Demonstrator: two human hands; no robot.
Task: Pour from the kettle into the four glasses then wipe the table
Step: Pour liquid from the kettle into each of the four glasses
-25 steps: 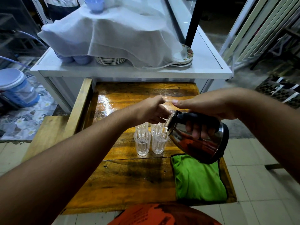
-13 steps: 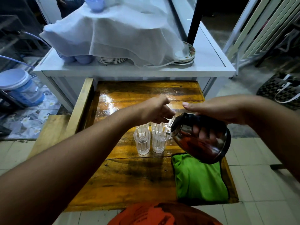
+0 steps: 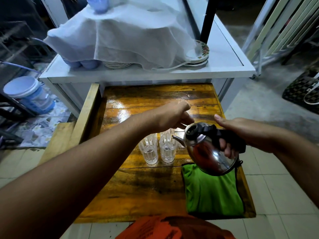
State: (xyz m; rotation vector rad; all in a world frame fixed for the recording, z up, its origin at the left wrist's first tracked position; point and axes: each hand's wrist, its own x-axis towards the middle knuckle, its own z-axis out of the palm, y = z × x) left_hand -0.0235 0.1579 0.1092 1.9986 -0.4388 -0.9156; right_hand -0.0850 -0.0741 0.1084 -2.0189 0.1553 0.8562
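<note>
Four clear ribbed glasses stand in a tight square on the wooden table [image 3: 138,190]. The front left glass [image 3: 149,151] and front right glass [image 3: 167,150] hold a little water; the two back glasses [image 3: 166,133] are partly hidden by my left hand. My right hand [image 3: 241,133] grips the black handle of the steel kettle [image 3: 208,154], whose spout tip hangs over the right-hand glasses. The kettle's top opening is uncovered. My left hand [image 3: 172,116] is closed just left of that opening on a small metal piece, seemingly the kettle lid. A folded green cloth [image 3: 212,194] lies under the kettle.
A white counter [image 3: 224,69] borders the table's far edge, with stacked plates and blue cups under a white cloth [image 3: 117,37]. A wooden rail [image 3: 86,111] runs along the table's left side. A blue bucket [image 3: 29,95] sits on the floor at left. The table's far half shines wet.
The kettle has tipped back from its steep pour, so its top opening now shows and the spout sits higher. My left hand has stayed closed beside it.
</note>
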